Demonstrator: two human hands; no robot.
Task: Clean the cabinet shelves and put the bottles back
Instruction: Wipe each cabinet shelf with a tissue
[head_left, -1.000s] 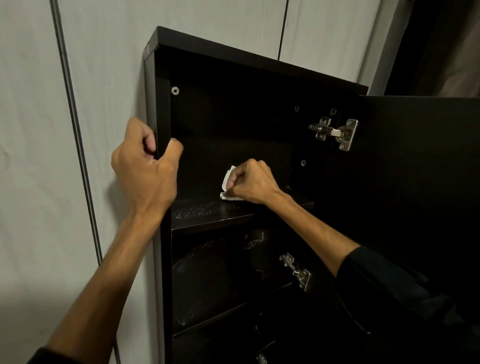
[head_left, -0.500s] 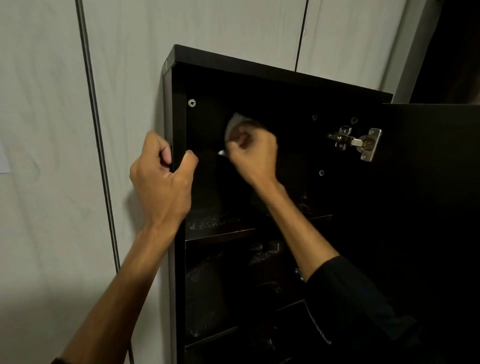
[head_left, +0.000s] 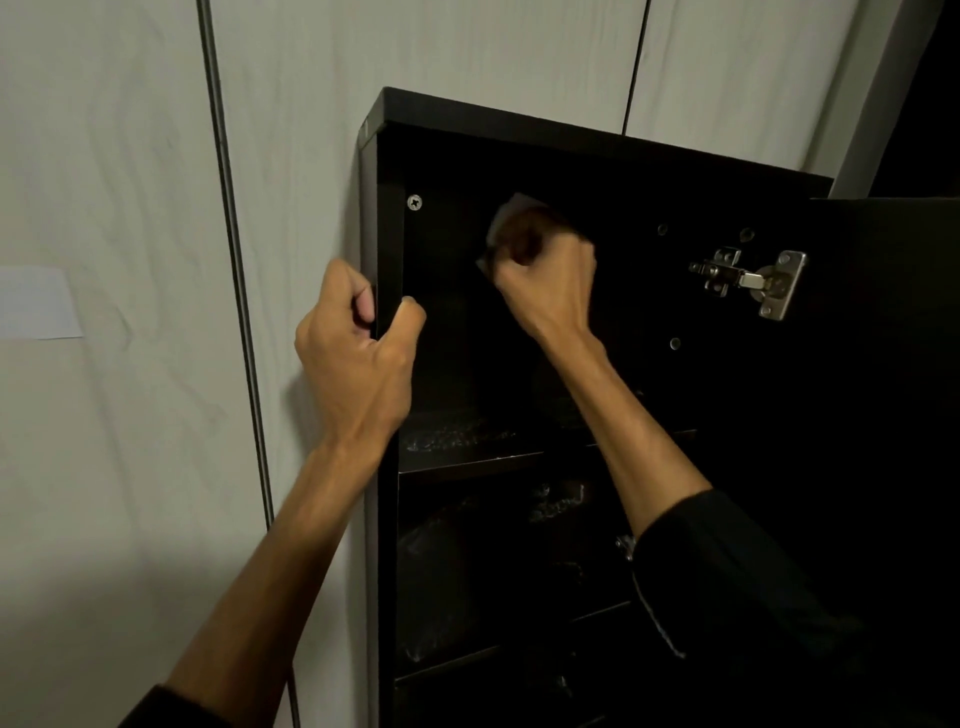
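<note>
Left hand (head_left: 358, 358) fingers clamp the black cabinet (head_left: 387, 249) side edge. Right hand (head_left: 545, 283) fingers pinch a white cloth (head_left: 501, 221) above the top shelf (head_left: 467, 457)

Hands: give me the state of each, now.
Left hand: grips the cabinet side panel.
Right hand: holds a white wipe inside the cabinet.

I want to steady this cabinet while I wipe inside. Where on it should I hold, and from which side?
Hold the front edge of the left side panel, coming from the open front. It is a thin upright board with both faces free, so a hand can wrap it, as the left hand does: fingers outside, thumb inside. That probably leaves the right hand free with the cloth.
</note>
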